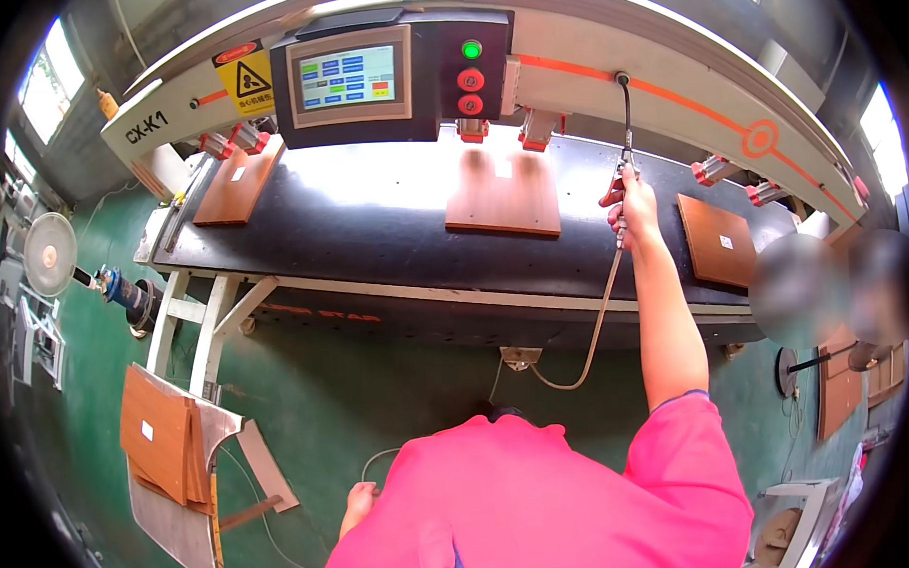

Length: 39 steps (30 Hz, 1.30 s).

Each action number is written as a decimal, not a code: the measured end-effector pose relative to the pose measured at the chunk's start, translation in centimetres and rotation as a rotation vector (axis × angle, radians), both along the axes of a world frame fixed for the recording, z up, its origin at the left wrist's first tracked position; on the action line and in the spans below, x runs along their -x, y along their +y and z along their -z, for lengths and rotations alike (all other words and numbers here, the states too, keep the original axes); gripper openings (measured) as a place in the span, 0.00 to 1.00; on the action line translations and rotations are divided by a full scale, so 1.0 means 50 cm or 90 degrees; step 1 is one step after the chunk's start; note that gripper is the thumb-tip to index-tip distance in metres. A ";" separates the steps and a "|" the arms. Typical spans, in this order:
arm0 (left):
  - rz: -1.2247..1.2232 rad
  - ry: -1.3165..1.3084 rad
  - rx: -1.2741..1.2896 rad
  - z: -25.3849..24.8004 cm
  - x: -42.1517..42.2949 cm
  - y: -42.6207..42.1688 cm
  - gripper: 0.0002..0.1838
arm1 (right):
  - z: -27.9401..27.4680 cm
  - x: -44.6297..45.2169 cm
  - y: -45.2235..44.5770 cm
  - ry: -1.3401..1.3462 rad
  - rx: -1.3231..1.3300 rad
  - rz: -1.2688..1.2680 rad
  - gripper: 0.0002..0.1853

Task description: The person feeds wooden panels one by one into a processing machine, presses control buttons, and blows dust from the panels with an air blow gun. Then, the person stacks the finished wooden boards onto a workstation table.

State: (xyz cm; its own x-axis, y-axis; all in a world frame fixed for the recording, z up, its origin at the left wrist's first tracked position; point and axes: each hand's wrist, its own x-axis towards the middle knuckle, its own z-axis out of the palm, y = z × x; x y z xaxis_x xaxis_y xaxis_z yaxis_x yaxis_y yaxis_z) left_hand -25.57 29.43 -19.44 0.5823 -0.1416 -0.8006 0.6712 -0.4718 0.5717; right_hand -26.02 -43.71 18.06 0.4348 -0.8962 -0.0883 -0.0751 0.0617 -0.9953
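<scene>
My right hand (632, 203) reaches out over the black machine bed, its fingers wrapped round what looks like an air blow gun (625, 164). A pale hose (608, 309) hangs from beneath that hand and loops down in front of the bed. Above it, a black cable (627, 108) comes from the machine beam. Left of this hand, a brown wooden panel (502, 207) lies flat on the bed; another panel (718, 240) lies to its right. Low beside my body, my left hand (358, 505) has curled fingers; what they hold, if anything, is hidden.
The beam carries a control screen (347, 77) and red-tipped clamps (537, 131). A third panel (239, 186) lies at the bed's left. Stacked panels (162, 439) rest on a stand at lower left. A fan (50, 254) stands left; a pedal-like box (522, 357) sits below the bed.
</scene>
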 end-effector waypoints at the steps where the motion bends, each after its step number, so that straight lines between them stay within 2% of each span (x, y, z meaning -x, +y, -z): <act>1: 0.024 -0.006 -0.012 -0.009 -0.005 -0.015 0.12 | -0.003 0.000 -0.004 -0.012 -0.013 -0.011 0.23; 3: 0.076 -0.015 -0.036 -0.031 -0.022 -0.046 0.11 | -0.007 0.006 -0.010 -0.032 -0.042 -0.031 0.23; 5: 0.211 -0.069 -0.081 -0.009 -0.062 -0.059 0.10 | -0.003 0.017 -0.014 -0.075 -0.044 -0.042 0.22; 7: 0.082 -0.026 -0.067 -0.021 -0.094 -0.095 0.10 | 0.009 0.032 -0.009 -0.111 -0.036 -0.063 0.21; 8: 0.124 -0.045 -0.011 -0.062 -0.121 -0.119 0.09 | 0.031 0.035 -0.012 -0.136 -0.071 -0.056 0.21; 9: 0.053 -0.079 -0.003 -0.085 -0.140 -0.144 0.09 | 0.036 0.038 0.012 -0.162 -0.126 -0.073 0.20; 10: 0.072 -0.081 -0.005 -0.132 -0.175 -0.177 0.08 | 0.062 0.048 0.022 -0.161 -0.154 -0.117 0.20; 11: 0.020 -0.103 0.002 -0.142 -0.204 -0.197 0.09 | 0.091 0.054 0.050 -0.188 -0.200 -0.159 0.20; 12: 0.001 -0.105 0.037 -0.181 -0.242 -0.221 0.11 | 0.101 0.049 0.099 -0.143 -0.269 -0.164 0.20; 14: 0.024 -0.162 0.061 -0.226 -0.341 -0.256 0.11 | 0.123 0.029 0.213 -0.122 -0.384 -0.208 0.18; 15: 0.045 -0.188 0.069 -0.244 -0.401 -0.267 0.15 | 0.140 0.013 0.264 -0.082 -0.461 -0.230 0.19; 16: 0.041 -0.226 0.091 -0.268 -0.463 -0.285 0.14 | 0.170 0.003 0.308 -0.065 -0.493 -0.329 0.20; 17: 0.044 -0.273 0.117 -0.285 -0.530 -0.301 0.13 | 0.176 -0.020 0.358 -0.028 -0.602 -0.356 0.20; 18: 0.053 -0.325 0.130 -0.315 -0.601 -0.321 0.12 | 0.194 -0.049 0.403 0.021 -0.639 -0.397 0.20; 20: 0.076 -0.440 0.098 -0.318 -0.770 -0.345 0.12 | 0.230 -0.121 0.475 0.127 -0.657 -0.517 0.21; 23: 0.154 -0.728 -0.095 -0.297 -1.025 -0.376 0.17 | 0.225 -0.270 0.575 0.227 -0.601 -0.599 0.21; 25: 0.201 -0.733 -0.277 -0.311 -1.163 -0.396 0.22 | 0.203 -0.378 0.621 0.280 -0.546 -0.596 0.21; 27: 0.249 -0.729 -0.371 -0.327 -1.273 -0.415 0.29 | 0.187 -0.462 0.649 0.305 -0.494 -0.574 0.21; 30: 0.288 -0.791 -0.431 -0.273 -1.437 -0.427 0.34 | 0.164 -0.550 0.681 0.312 -0.449 -0.509 0.21; 33: 0.384 -0.856 -0.462 -0.241 -1.532 -0.431 0.37 | 0.166 -0.592 0.688 0.333 -0.463 -0.448 0.22; 35: 0.381 -0.949 -0.466 -0.220 -1.523 -0.443 0.33 | 0.168 -0.604 0.702 0.310 -0.464 -0.428 0.22; 37: 0.377 -0.995 -0.463 -0.274 -1.482 -0.451 0.31 | 0.173 -0.620 0.715 0.272 -0.463 -0.412 0.22; 38: 0.353 -1.070 -0.426 -0.263 -1.470 -0.447 0.29 | 0.179 -0.630 0.717 0.279 -0.462 -0.402 0.22; 39: 0.359 -1.053 -0.408 -0.271 -1.447 -0.442 0.28 | 0.187 -0.638 0.717 0.283 -0.459 -0.405 0.22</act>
State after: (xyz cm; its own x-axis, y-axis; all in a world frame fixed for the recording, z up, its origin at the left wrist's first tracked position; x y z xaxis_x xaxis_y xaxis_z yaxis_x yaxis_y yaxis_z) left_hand 46.80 7.32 -5.91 0.7256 -0.5143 0.4570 -0.6043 -0.7940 0.0660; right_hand 5.86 -7.87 8.71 0.6035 -0.1870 -0.7751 -0.6500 0.4477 -0.6140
